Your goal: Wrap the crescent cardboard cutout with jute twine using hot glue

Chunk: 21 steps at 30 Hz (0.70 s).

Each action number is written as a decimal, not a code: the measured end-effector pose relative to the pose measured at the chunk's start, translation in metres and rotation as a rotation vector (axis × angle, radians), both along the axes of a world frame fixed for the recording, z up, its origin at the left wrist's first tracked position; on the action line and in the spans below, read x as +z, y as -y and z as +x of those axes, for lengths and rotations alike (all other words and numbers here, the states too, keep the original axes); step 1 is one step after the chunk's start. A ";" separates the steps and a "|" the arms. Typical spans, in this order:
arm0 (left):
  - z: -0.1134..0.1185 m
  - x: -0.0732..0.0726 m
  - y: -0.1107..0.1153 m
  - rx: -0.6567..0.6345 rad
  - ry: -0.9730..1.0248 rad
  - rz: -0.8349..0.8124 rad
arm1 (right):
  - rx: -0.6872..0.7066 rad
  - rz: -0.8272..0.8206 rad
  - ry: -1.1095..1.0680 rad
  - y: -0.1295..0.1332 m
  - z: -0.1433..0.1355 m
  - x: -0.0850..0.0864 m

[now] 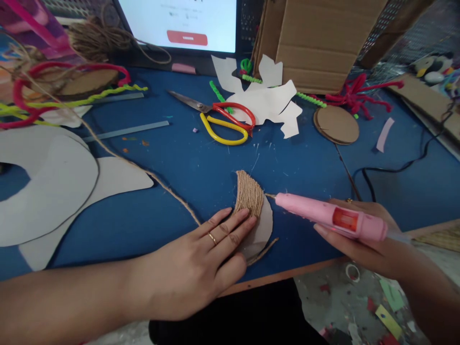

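Observation:
My left hand (204, 263) lies with its fingers stretched flat over a crescent-shaped white card cutout (266, 223), pressing it to the table. Rows of brown twine (248, 191) cover the cutout's upper part; its lower part is bare. A loose twine strand (165, 186) runs from under my fingers to the upper left, and a short twine end (264, 251) sticks out below. My right hand (370, 256) is closed around a pink hot glue gun (312, 206), whose nozzle meets or nearly meets the right edge of the twine rows.
Scissors (224, 120) with red and yellow handles lie ahead, beside white paper scraps (266, 103). Large white cutouts (53, 191) cover the left. Cardboard discs (336, 124), a black cable (398, 168) and a cardboard box (319, 43) are at the right. A screen (183, 19) stands behind.

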<state>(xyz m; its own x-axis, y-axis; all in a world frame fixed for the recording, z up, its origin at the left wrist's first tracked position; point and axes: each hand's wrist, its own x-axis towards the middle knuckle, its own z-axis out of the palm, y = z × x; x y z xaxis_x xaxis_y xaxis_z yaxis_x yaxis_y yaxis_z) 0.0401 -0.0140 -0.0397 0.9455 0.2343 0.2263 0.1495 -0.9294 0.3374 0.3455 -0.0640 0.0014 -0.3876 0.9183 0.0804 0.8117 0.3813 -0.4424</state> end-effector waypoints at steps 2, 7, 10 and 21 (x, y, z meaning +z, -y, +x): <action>0.000 0.000 0.000 -0.004 -0.007 0.007 | -0.026 -0.015 -0.013 0.001 0.000 0.001; 0.000 0.001 0.000 0.002 -0.003 0.014 | -0.025 -0.053 -0.013 0.001 0.000 0.001; 0.001 0.002 0.000 0.005 -0.002 0.007 | -0.009 -0.054 0.010 -0.001 0.000 -0.001; 0.000 0.001 0.000 0.013 0.001 0.018 | -0.017 -0.033 -0.060 0.000 -0.004 0.000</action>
<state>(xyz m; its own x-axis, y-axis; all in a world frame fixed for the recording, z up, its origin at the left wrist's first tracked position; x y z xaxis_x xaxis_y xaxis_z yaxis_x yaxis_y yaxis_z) 0.0405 -0.0145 -0.0389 0.9421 0.2426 0.2315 0.1616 -0.9333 0.3206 0.3415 -0.0640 0.0018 -0.3675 0.9272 0.0725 0.7895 0.3522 -0.5026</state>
